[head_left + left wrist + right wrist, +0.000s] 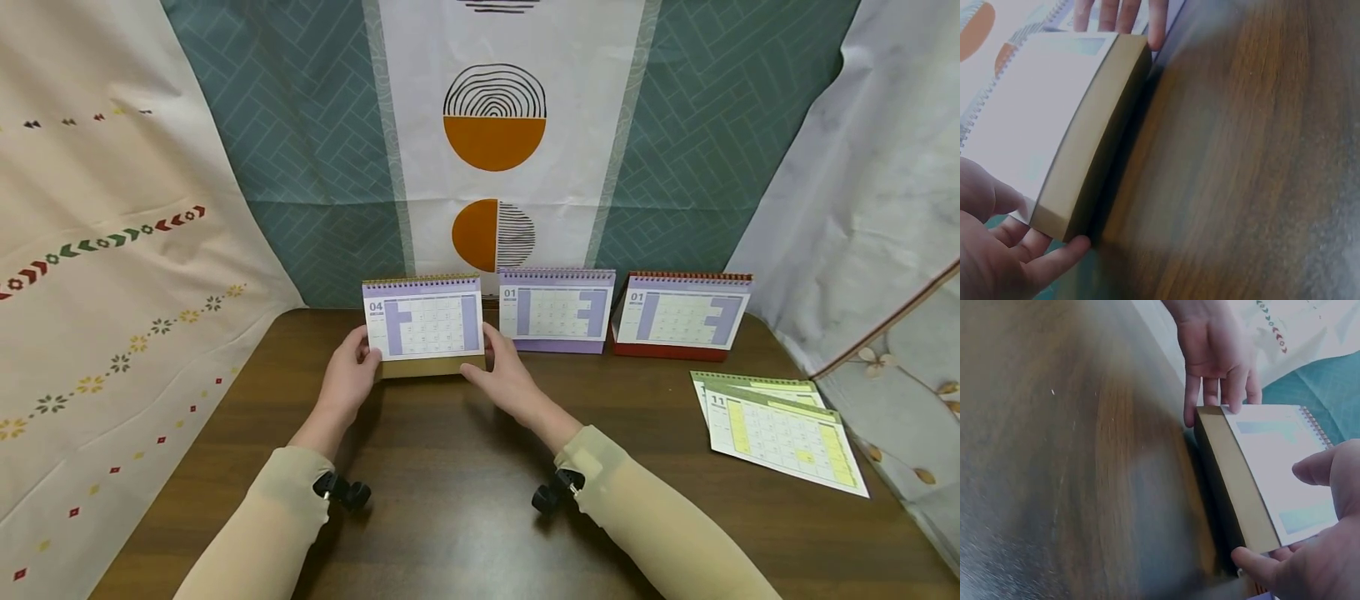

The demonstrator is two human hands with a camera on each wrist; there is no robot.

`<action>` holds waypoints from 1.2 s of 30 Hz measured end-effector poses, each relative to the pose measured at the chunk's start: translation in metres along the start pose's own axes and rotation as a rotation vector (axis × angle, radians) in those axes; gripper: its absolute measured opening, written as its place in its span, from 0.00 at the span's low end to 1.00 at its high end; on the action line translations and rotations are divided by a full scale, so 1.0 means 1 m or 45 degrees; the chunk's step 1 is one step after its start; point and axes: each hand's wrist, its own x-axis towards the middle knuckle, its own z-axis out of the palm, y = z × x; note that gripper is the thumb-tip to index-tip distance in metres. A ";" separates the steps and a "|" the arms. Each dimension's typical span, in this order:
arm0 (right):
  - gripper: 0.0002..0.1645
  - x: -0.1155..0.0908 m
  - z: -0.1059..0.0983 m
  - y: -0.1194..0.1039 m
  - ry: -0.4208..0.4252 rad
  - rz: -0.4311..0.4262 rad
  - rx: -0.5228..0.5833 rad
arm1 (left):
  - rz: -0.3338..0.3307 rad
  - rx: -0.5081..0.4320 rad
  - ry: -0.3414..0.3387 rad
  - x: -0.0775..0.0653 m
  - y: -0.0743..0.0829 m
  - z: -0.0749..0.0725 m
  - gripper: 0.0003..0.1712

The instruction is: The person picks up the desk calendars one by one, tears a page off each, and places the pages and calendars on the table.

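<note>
A gold-based desk calendar [423,317] with an "04" page stands upright at the back, left of centre. My left hand [351,371] grips its left end, thumb [1010,199] over the page's lower corner and fingers behind and below the base. At the opposite end is my right hand [506,375], its fairly straight fingers [1129,14] along the side edge. The right thumb [1313,469] sticks out in front of the page. To the right stand a purple-based calendar [555,310] and a red-based calendar [682,312], both showing "01".
Two loose calendar sheets in yellow and green, the front one [783,437] marked "11", overlap on the right of the brown wooden table [450,492]. Patterned cloths [315,150] hang behind the table and along both sides.
</note>
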 end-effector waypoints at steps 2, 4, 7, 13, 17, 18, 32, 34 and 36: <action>0.49 -0.002 0.000 -0.001 0.003 0.007 0.017 | -0.008 -0.012 -0.004 -0.002 0.001 -0.002 0.27; 0.49 -0.004 0.000 -0.001 0.002 0.005 0.029 | -0.009 -0.019 -0.005 -0.005 0.003 -0.003 0.28; 0.49 -0.008 -0.002 -0.003 0.002 -0.007 0.041 | -0.015 -0.042 -0.005 -0.008 0.006 -0.004 0.28; 0.50 -0.017 -0.010 -0.011 0.000 -0.067 0.031 | 0.012 -0.126 0.001 -0.016 0.016 -0.005 0.29; 0.50 -0.026 -0.019 -0.021 -0.006 -0.110 0.029 | 0.044 -0.159 0.017 -0.021 0.025 -0.006 0.29; 0.50 -0.028 -0.021 -0.023 -0.006 -0.121 0.030 | 0.050 -0.163 0.018 -0.023 0.028 -0.007 0.29; 0.50 -0.052 -0.060 -0.032 0.074 -0.183 -0.028 | 0.212 -0.196 0.021 -0.044 0.079 0.009 0.29; 0.50 -0.057 -0.066 -0.033 0.095 -0.176 -0.045 | 0.228 -0.203 -0.002 -0.045 0.084 0.013 0.29; 0.50 -0.061 -0.072 -0.034 0.115 -0.168 -0.060 | 0.242 -0.214 -0.023 -0.046 0.087 0.017 0.30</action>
